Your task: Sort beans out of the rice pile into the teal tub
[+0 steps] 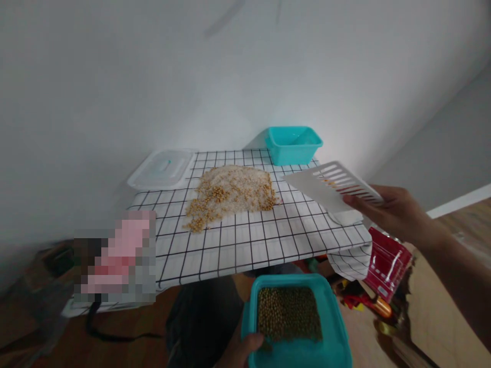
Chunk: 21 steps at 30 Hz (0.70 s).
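Observation:
My right hand (395, 212) grips a flat white slotted scoop (312, 186) by its slotted end, held above the right side of the table, its plain edge pointing left. My left hand (243, 352) is closed on the near-left part of a turquoise tub (341, 327), thumb over the rim, in front of the table's edge. Inside the tub lie small round beans (287, 312), tan on the left and darker on the right. A spread heap of pale grains mixed with yellow beans (233, 189) rests on the tabletop, apart from both hands.
A checked cloth (245, 240) covers the table against the wall. On it stand a second turquoise tub (293, 151) at the back right and a clear lid (163, 168) at the left. A pixelated pink object (123, 245) lies front left. A red pouch (387, 263) is below, right.

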Each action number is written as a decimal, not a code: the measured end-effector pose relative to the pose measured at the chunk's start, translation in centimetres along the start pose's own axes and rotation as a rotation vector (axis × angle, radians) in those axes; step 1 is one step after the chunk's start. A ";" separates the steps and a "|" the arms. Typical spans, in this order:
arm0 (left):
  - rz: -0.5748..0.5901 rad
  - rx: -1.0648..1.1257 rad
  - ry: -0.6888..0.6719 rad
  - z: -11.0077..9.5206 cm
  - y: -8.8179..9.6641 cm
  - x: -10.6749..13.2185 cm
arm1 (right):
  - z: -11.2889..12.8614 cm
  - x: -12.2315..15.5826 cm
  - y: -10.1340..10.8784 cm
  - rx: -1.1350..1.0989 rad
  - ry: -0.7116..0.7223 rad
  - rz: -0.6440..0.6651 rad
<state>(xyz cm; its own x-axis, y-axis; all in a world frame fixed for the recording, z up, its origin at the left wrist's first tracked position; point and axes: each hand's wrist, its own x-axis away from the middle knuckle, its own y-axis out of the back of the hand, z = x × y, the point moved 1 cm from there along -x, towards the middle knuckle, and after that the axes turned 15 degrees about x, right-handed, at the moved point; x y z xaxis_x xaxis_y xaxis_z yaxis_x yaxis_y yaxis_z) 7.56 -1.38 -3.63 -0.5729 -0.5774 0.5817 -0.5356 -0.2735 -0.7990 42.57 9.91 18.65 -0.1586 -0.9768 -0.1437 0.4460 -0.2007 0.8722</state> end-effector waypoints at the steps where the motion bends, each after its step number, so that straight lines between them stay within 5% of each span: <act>1: -0.023 0.019 0.029 -0.2 0.3 0.1 | 0.5 -0.6 0.0 0.121 0.098 0.004; 8: 0.008 -0.050 -0.009 -1.2 1.4 -0.4 | 3.1 -7.4 -2.8 0.327 0.616 0.099; 13: 0.028 -0.049 -0.008 -1.1 1.2 -0.9 | 3.1 -10.8 -4.8 0.298 0.680 0.204; 21: 0.090 -0.012 0.027 -0.6 0.8 -2.3 | 1.7 -12.4 -6.3 0.285 0.706 0.175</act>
<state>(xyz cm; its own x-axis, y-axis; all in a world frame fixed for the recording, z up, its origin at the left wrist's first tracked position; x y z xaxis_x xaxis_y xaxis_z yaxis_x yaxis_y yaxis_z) 8.10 0.16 -5.55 -0.6354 -0.5783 0.5117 -0.4883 -0.2124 -0.8464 40.21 23.39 15.75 0.5341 -0.8274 -0.1734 0.1542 -0.1064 0.9823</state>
